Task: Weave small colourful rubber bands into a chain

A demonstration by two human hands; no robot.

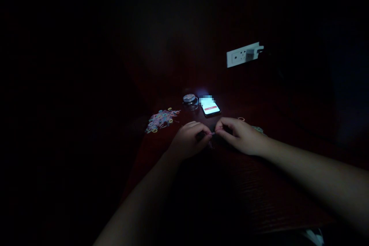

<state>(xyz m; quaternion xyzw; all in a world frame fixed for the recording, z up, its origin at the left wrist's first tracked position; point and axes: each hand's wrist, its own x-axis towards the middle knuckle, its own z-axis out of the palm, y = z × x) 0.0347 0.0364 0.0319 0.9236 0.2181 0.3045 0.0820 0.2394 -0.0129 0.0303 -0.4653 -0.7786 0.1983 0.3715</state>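
Note:
My left hand (pixel 188 138) and my right hand (pixel 240 135) meet over the dark table, each pinching one end of a small pale rubber band (pixel 212 133). A short stretch of it shows between the fingertips. Just below, a few pinkish bands (pixel 211 145) lie on the table. To the left of my left hand is a pile of small coloured rubber bands (pixel 161 120). Partly hidden behind my right hand is another small group of pale greenish bands (pixel 259 130).
Beyond my hands a lit phone (pixel 211 108) lies flat on the table, beside a small clear jar (pixel 190 102) with a lid. A white power socket (pixel 243 55) with a plug in it is on the wall behind. The surroundings are very dark.

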